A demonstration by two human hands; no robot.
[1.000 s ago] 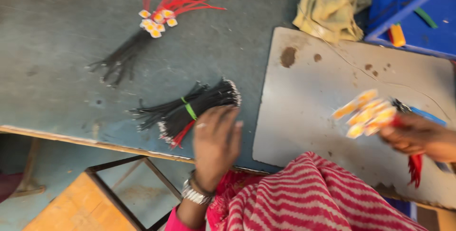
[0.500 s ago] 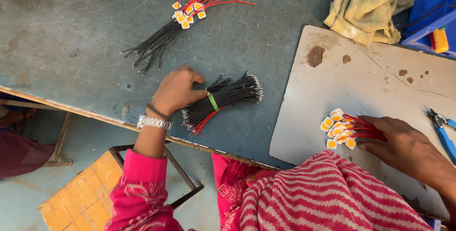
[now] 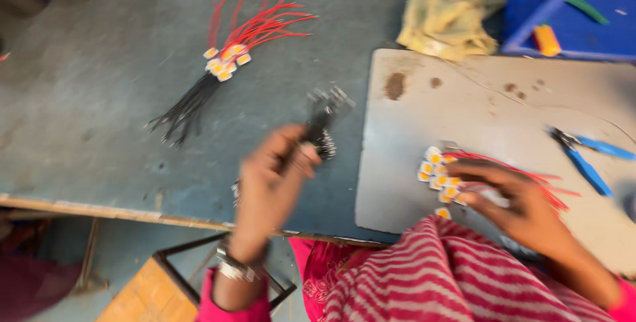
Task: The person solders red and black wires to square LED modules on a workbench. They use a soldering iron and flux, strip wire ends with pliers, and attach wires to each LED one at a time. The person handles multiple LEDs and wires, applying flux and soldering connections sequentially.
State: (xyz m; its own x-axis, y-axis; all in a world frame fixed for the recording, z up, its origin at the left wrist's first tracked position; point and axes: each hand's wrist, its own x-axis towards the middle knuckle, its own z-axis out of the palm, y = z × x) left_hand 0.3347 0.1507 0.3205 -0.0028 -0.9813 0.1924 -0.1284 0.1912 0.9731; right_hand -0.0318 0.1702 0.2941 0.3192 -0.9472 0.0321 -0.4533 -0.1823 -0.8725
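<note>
Nearest us, our left hand [image 3: 271,176] grips a black wire bundle [image 3: 322,126] lifted off the table [image 3: 86,130]. At three o'clock, our right hand [image 3: 523,203] clasps red-wired chips [image 3: 440,176] on the grey board [image 3: 464,103]. At eleven o'clock lies another wired bunch [image 3: 225,57].

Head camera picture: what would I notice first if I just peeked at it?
Probably the bright red wires fanned out on the far part of the blue-grey table. Next, the left hand lifting a blurred bundle of black wires at the middle. The right hand rests on red-wired yellow chips on the grey board.
</note>
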